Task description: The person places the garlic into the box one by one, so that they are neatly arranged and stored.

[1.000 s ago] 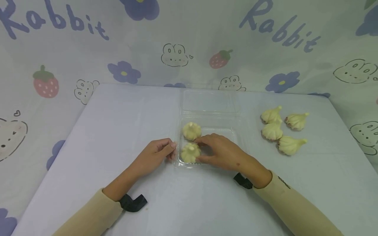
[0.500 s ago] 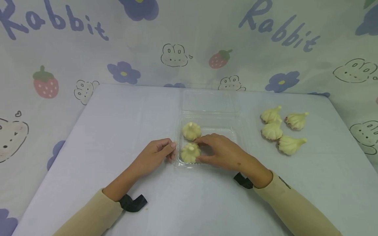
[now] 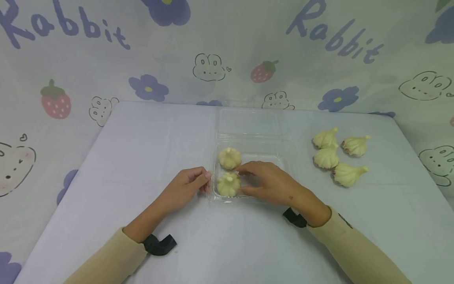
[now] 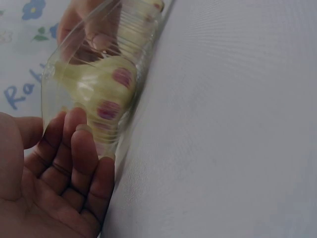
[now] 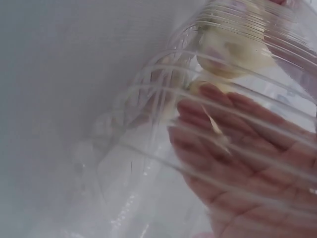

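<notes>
A clear plastic clamshell box [image 3: 255,199] stands with its lid laid back, and two pale garlic bulbs sit upright along its left side. My left hand [image 3: 186,187] holds the box's left rim; in the left wrist view its fingers [image 4: 84,153] lie against the outer wall. Inside the box my right hand [image 3: 269,181] has its thumb and fingers beside the near garlic bulb [image 3: 228,185], at its right edge. Behind it is the far garlic bulb [image 3: 229,158]. Through the plastic, the right wrist view shows the right fingers [image 5: 237,134] loosely extended.
Several more garlic bulbs [image 3: 345,174] lie on their sides to the right of the box. The transparent lid [image 3: 252,121] spreads toward the back of the white table [image 3: 149,138]. A patterned cloth wall [image 3: 170,51] rises behind.
My right hand has shifted very slightly right, its fingertips drawing back from the near garlic bulb. The left hand, box and bulbs stay where they were.
</notes>
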A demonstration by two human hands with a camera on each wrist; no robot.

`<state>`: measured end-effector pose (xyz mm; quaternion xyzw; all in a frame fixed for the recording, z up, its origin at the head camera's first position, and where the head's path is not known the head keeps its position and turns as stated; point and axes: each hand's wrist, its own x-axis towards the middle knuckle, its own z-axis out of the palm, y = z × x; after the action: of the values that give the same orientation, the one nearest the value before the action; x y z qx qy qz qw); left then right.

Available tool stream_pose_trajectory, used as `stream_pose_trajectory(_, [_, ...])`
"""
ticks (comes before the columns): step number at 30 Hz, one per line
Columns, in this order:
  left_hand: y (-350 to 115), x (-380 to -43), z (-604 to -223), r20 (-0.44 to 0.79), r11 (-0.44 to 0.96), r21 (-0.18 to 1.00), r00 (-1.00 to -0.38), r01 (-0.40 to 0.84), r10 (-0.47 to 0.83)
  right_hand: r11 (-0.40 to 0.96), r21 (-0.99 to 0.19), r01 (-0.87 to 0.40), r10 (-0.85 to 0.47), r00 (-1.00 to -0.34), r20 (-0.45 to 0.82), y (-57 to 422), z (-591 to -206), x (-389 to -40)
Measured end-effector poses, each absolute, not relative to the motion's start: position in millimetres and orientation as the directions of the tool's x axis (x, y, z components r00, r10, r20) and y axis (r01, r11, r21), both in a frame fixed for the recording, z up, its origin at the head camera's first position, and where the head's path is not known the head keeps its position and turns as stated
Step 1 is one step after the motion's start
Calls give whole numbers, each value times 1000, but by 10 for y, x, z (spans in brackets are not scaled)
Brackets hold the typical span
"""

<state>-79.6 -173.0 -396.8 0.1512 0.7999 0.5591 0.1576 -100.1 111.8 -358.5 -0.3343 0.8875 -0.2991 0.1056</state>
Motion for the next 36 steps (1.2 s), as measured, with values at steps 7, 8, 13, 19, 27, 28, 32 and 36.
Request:
stream_pose_trajectory(7, [-1732,-798,-3974,-82,331,941,-905,68,418,593,-600,-538,-662,-749,18,1171,-3541,-985])
stream_pose_trajectory(8, [-1732,-798,-3974,-81,331,941,-905,68,418,594,-599,-537,-661,-750,17,1178,-3530,-983])
stream_pose_trajectory(13, [-1731,-795,-3973,-78,332,941,-905,73,419,599,-598,-532,-656,-754,13,1224,-3457,-961])
stream_pose_trajectory(19, [-1732,-793,-3963,-78,328,942,-903,72,422,608,-582,-541,-654,-756,20,1291,-3371,-906])
stream_pose_trajectory(27, [-1738,-792,-3960,-82,333,940,-904,69,419,639,-520,-567,-650,-760,30,1385,-3277,-814])
stream_pose_trajectory(28, [-1735,-793,-3960,-81,333,940,-904,70,419,645,-511,-568,-646,-763,32,1404,-3254,-801])
stream_pose_trajectory(32, [-1729,-796,-3969,-79,331,941,-903,73,423,663,-489,-568,-631,-774,43,1506,-3162,-755])
stream_pose_trajectory(36, [-1732,-798,-3979,-77,332,940,-904,74,421,672,-479,-564,-615,-786,64,1635,-3078,-714])
